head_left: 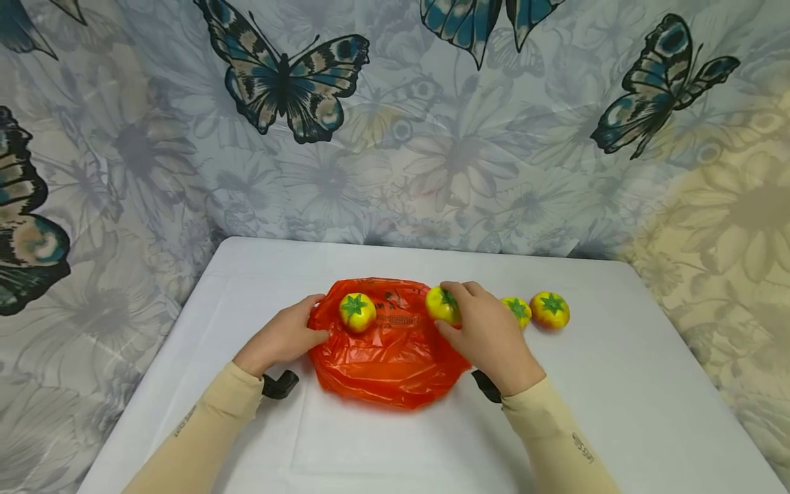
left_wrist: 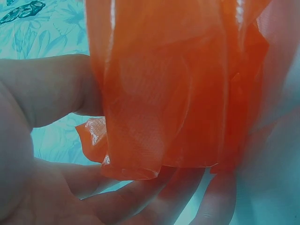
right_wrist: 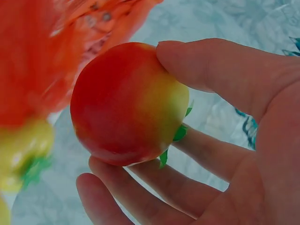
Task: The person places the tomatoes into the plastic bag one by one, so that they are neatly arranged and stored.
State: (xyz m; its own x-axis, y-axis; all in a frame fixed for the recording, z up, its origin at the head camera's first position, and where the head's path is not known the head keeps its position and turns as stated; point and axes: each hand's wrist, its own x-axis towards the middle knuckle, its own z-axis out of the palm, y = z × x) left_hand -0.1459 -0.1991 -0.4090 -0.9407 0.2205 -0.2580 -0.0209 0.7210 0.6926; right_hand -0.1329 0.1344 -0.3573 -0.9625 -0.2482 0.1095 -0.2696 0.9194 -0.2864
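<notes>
A red plastic bag (head_left: pixel 389 370) lies on the white table, with a yellow tomato (head_left: pixel 357 313) with a green star-shaped top on its left part. My left hand (head_left: pixel 280 336) holds the bag's left edge; in the left wrist view, its thumb and fingers are around the red plastic (left_wrist: pixel 164 103). Over the bag's right edge, my right hand (head_left: pixel 494 339) pinches a second tomato (head_left: pixel 439 304) between thumb and fingers. The right wrist view shows this tomato (right_wrist: pixel 122 103) red on one side and yellowish near its green leaves.
Right of the right hand, two more tomatoes (head_left: pixel 551 311) sit side by side on the white table (head_left: pixel 617 384), the nearer one partly hidden by the hand. Behind the table hangs a butterfly-patterned cloth (head_left: pixel 401 171).
</notes>
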